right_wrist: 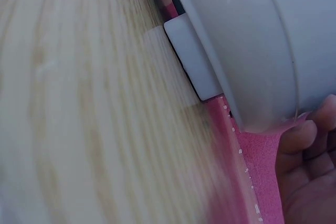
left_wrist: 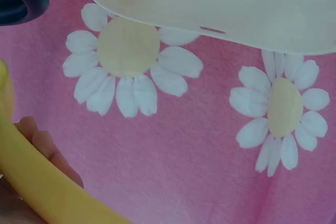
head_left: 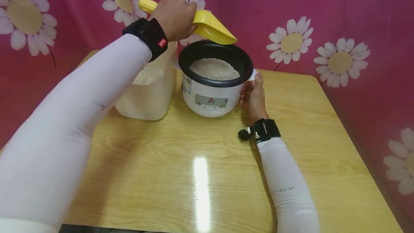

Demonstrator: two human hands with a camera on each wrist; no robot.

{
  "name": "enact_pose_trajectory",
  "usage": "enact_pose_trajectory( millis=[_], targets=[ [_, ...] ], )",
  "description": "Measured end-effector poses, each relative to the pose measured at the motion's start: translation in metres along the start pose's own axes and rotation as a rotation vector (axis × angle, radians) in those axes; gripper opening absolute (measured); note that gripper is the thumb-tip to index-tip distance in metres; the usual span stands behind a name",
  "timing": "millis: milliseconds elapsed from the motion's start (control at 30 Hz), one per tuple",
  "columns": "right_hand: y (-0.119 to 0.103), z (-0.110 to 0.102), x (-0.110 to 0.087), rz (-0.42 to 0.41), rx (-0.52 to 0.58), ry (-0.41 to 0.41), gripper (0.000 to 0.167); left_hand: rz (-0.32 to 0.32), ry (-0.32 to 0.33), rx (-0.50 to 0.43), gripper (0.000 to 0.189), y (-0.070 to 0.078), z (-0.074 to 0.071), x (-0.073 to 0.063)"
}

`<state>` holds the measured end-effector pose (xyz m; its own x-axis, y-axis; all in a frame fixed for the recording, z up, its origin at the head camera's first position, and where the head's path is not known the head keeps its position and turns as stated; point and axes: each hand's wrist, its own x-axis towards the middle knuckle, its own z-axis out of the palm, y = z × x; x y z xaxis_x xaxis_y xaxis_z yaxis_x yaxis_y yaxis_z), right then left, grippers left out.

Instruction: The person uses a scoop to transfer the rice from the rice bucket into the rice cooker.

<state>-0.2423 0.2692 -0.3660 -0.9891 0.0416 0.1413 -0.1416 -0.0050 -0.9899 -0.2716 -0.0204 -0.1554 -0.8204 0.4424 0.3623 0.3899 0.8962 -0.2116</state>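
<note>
My left hand point(head_left: 177, 19) grips a yellow scoop point(head_left: 215, 28) near where its handle meets the bowl. The scoop tilts down to the right above the back rim of a white rice cooker point(head_left: 210, 98); I see no rice falling from it. White rice point(head_left: 215, 69) lies inside the cooker's dark pot. At the cooker's right side, my right hand point(head_left: 257, 98) holds the white side handle point(head_left: 253, 75), thumb up against it and fingers curled below. In the left wrist view, fingers point(left_wrist: 50, 148) wrap the scoop's yellow handle point(left_wrist: 47, 182).
A tall cream bin point(head_left: 145, 98) with rice or grain inside stands left of the cooker, partly behind my left forearm. Both stand on a wood-grain table point(head_left: 155, 175). A pink cloth with daisies point(head_left: 245, 17) hangs behind the table.
</note>
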Motion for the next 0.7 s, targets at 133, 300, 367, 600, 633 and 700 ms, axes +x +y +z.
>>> enact_pose_trajectory(
  millis=[133,300,367,600,633,700],
  targets=[
    [0.001,0.000,-0.002,0.017,0.001,0.007,0.073,-0.033,-0.013,-0.012,0.048,-0.010,-0.004,-0.004],
    [0.004,-0.002,-0.004,0.018,-0.012,0.015,0.073,-0.101,-0.039,-0.042,0.050,-0.030,-0.008,-0.014],
    [0.005,-0.003,-0.004,0.018,-0.008,0.017,0.072,-0.126,-0.046,-0.056,0.051,-0.039,-0.010,-0.020],
    [0.008,-0.004,-0.005,0.033,0.019,0.025,0.071,-0.208,-0.055,-0.218,0.057,-0.074,-0.015,-0.040],
    [0.008,-0.004,-0.005,0.032,0.024,0.027,0.070,-0.234,-0.067,-0.244,0.058,-0.080,-0.016,-0.042],
    [0.008,-0.004,-0.005,0.026,0.024,0.033,0.070,-0.292,-0.106,-0.281,0.059,-0.092,-0.018,-0.048]
  ],
)
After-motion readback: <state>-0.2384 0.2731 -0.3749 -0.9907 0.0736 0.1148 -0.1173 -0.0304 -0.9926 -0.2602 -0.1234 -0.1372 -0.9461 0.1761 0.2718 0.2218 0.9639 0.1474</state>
